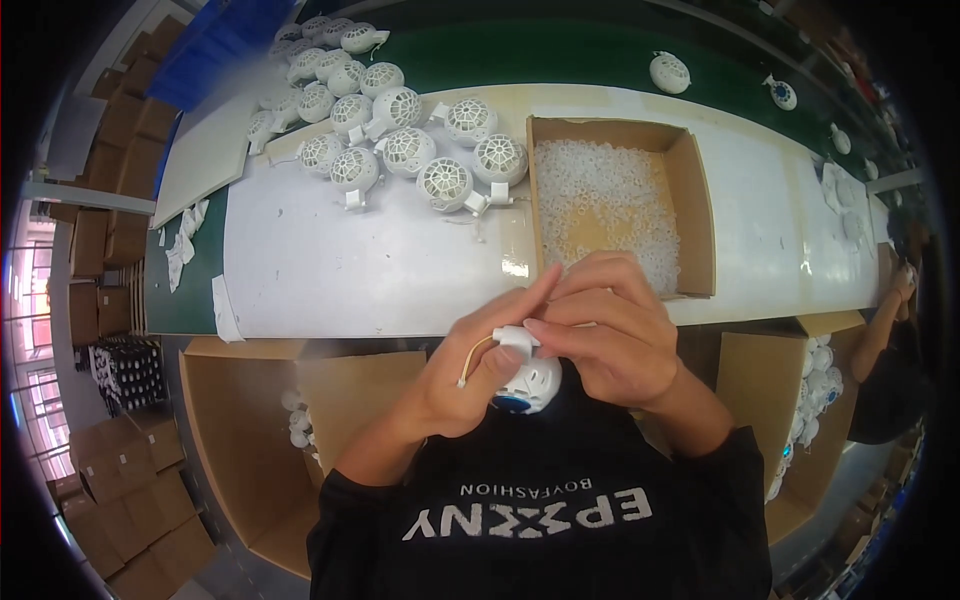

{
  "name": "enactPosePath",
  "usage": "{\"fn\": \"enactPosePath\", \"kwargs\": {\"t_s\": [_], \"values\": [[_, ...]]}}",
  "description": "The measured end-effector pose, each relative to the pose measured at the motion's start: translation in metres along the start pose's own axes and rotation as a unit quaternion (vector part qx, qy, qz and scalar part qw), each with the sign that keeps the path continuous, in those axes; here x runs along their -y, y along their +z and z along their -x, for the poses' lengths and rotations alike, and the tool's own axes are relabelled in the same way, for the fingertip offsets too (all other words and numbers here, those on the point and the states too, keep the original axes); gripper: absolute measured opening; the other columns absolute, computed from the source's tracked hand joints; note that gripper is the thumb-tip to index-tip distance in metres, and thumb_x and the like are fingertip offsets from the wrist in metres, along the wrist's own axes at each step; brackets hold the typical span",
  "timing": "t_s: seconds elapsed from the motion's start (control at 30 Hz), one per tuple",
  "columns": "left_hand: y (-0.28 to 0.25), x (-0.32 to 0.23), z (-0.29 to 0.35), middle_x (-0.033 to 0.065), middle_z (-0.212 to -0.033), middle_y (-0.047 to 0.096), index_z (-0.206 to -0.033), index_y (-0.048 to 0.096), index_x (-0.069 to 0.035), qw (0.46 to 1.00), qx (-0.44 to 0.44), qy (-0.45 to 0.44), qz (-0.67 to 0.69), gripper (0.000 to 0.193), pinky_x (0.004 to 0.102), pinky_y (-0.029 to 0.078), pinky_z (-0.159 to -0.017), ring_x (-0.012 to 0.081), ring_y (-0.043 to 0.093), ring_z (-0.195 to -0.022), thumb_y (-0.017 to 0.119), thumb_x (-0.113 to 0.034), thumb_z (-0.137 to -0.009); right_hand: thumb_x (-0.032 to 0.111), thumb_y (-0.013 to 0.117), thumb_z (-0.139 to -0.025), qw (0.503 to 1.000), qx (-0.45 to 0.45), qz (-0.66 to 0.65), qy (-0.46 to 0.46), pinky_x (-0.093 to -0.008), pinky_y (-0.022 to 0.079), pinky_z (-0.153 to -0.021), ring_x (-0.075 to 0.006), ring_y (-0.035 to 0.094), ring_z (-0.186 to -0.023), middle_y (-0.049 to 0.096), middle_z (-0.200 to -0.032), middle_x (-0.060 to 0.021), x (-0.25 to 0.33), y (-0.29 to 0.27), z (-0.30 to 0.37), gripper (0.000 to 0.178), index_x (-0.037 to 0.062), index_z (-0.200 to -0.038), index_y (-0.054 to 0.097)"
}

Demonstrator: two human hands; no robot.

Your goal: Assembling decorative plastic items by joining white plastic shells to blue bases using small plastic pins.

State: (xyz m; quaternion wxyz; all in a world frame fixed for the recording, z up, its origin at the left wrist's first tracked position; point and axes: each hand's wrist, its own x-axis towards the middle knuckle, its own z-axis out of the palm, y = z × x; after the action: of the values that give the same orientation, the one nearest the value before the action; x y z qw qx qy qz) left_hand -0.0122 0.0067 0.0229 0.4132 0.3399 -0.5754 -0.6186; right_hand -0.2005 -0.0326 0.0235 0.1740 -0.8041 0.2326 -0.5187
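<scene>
White unit in both hands, just off desk's near edge.
L hand [460,375] was clamped on the white unit [530,388], thumb across its neck, thin wire [478,352] sticking out to the L; R hand [620,345] had fingertips touching the neck, couldn't tell if gripped. On desk [370,270]: grilled white units [445,183] clustered twd far L corner; cardboard tray [703,215] w/ small clear pcs [600,185] R of them, betw. far & near edges.

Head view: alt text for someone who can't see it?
A person's hands hold a white unit with a short wire before a white table. On it, grille-topped units cluster left of a cardboard box of small clear pieces.
</scene>
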Motion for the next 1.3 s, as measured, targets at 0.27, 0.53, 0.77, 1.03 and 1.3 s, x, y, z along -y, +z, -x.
{"fn": "enactPosePath", "kwargs": {"t_s": [0.27,0.53,0.77,1.03,1.3], "values": [[0.006,-0.007,0.003,0.0101,-0.121,0.061,-0.145,0.044,0.007,0.979,0.066,-0.126,0.148,0.06,0.0309,0.042,-0.102,0.0148,0.056,-0.11,0.04,-0.04,-0.108,0.003,0.084,-0.064,0.989,0.131,0.006,0.069,-0.0392,0.048,-0.08,-0.0285,0.063,-0.086,0.069,-0.087,-0.0057,0.01,-0.026,-0.013,0.027,0.0025,-0.086,0.07],[-0.033,0.022,0.021,0.0124,-0.115,0.061,-0.142,0.045,0.007,0.98,0.003,-0.164,0.11,0.065,0.0405,0.057,-0.087,0.0267,0.065,-0.107,0.05,-0.045,-0.103,0.01,0.073,-0.081,0.99,0.063,0.041,0.116,-0.041,0.049,-0.083,-0.0328,0.064,-0.089,0.069,-0.088,-0.0102,-0.031,-0.022,-0.016,0.014,0.0026,-0.092,0.07],[-0.069,0.04,0.049,0.0144,-0.125,0.055,-0.152,0.028,-0.007,0.964,-0.137,-0.107,0.2,0.074,0.0563,0.059,-0.09,0.0432,0.063,-0.114,0.065,-0.04,-0.097,0.015,0.069,-0.085,0.86,0.264,0.234,0.369,-0.044,0.052,-0.08,-0.0344,0.065,-0.093,0.07,-0.094,-0.0145,-0.078,-0.02,0.017,0.011,0.0061,-0.091,0.071],[-0.084,0.03,0.041,0.0166,-0.125,0.05,-0.147,0.026,-0.024,0.934,-0.145,-0.114,0.307,0.061,0.0587,0.058,-0.088,0.0449,0.062,-0.112,0.062,-0.031,-0.098,0.012,0.07,-0.084,0.878,0.278,0.23,0.314,-0.0421,0.053,-0.074,-0.0333,0.067,-0.083,0.07,-0.088,-0.0131,-0.087,-0.025,0.019,0.01,0.0055,-0.092,0.071],[-0.061,0.032,-0.013,0.0148,-0.115,0.049,-0.121,0.043,-0.01,0.953,-0.151,0.032,0.26,0.029,0.0543,0.054,-0.092,0.0373,0.063,-0.111,0.06,-0.018,-0.099,0.002,0.066,-0.093,0.87,0.024,-0.08,0.487,-0.0239,0.052,-0.07,-0.0105,0.068,-0.077,0.076,-0.101,-0.0121,-0.06,-0.03,-0.014,0.009,-0.0008,-0.1,0.071]]}}
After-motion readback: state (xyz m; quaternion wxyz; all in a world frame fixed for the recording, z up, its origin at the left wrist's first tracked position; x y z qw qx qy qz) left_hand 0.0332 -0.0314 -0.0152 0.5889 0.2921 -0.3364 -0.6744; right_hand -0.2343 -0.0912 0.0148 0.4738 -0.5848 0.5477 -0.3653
